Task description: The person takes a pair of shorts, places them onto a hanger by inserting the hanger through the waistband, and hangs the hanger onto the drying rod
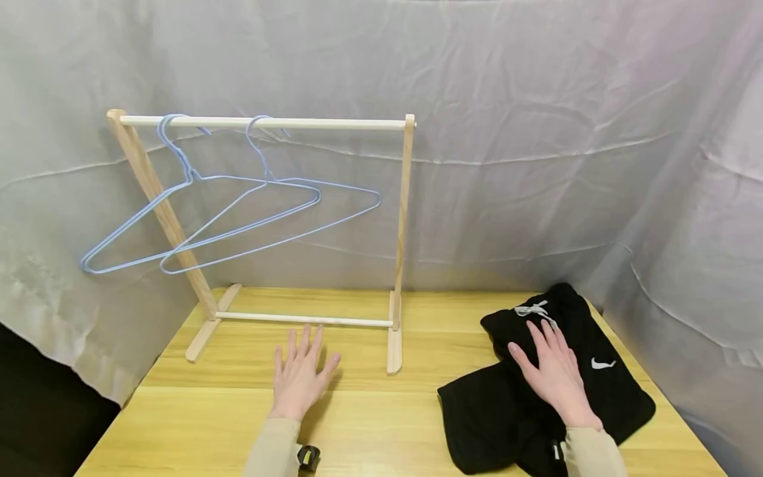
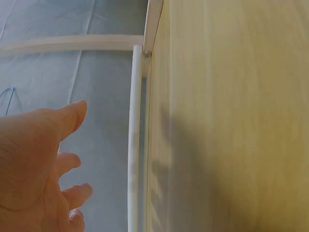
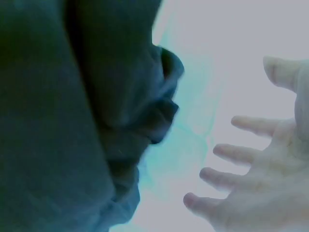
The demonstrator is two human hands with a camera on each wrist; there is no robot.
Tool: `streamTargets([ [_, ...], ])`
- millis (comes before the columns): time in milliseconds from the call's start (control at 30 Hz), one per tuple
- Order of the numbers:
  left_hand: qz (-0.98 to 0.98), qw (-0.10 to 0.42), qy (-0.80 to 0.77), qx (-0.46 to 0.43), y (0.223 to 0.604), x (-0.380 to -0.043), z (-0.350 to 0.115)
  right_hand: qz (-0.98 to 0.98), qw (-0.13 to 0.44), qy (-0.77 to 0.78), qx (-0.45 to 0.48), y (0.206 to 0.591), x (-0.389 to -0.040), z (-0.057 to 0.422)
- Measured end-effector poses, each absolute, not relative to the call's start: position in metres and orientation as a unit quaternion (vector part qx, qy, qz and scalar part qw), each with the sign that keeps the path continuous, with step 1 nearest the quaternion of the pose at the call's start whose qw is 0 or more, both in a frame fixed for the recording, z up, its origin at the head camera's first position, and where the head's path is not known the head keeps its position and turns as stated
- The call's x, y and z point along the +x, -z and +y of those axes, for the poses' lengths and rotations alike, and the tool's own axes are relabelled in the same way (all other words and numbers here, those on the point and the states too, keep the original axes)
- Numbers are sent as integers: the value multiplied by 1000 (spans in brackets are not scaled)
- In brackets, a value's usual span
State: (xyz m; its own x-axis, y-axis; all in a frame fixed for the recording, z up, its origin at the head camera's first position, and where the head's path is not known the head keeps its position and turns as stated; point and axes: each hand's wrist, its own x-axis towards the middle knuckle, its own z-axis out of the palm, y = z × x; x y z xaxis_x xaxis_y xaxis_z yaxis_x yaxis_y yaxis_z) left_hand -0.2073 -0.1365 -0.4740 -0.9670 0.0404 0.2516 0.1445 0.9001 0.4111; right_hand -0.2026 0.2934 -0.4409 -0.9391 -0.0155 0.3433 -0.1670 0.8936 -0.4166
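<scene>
A folded black garment (image 1: 614, 391) with a white drawstring and a white swoosh lies at the right of the table. My right hand (image 1: 554, 377) is over it in the head view, fingers spread. The right wrist view shows a gap between this right hand (image 3: 256, 179) and the dark cloth (image 3: 53, 130). My left hand (image 1: 298, 381) hovers above the table in front of the wooden rack (image 1: 404, 218), holding nothing. Its fingers point toward the rack's white lower bar (image 2: 135, 140). Several blue hangers (image 1: 271, 179) hang from the top bar.
The wooden table (image 1: 197, 424) meets a grey cloth backdrop (image 1: 507, 199) behind and at both sides. The rack stands at the back left on two wooden feet (image 1: 395, 351). A dark area (image 1: 48, 404) lies beyond the table's left edge.
</scene>
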Motion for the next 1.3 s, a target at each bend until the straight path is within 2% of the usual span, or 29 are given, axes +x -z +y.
streamTargets([
  [367, -964, 134, 207, -99, 476, -204, -105, -952, 182, -242, 47, 438, -219, 330],
  [700, -959, 108, 193, -178, 472, -194, -65, -962, 108, -243, -63, 452, -232, 361],
  [1033, -943, 75, 161, -281, 468, -182, -22, -970, 78, -215, -86, 457, -237, 378],
  [1133, -933, 47, 166, -316, 466, -178, -11, -970, 58, -214, -103, 458, -238, 382],
  [1300, -915, -4, 165, -368, 464, -174, 4, -964, -8, -231, -129, 457, -241, 385],
])
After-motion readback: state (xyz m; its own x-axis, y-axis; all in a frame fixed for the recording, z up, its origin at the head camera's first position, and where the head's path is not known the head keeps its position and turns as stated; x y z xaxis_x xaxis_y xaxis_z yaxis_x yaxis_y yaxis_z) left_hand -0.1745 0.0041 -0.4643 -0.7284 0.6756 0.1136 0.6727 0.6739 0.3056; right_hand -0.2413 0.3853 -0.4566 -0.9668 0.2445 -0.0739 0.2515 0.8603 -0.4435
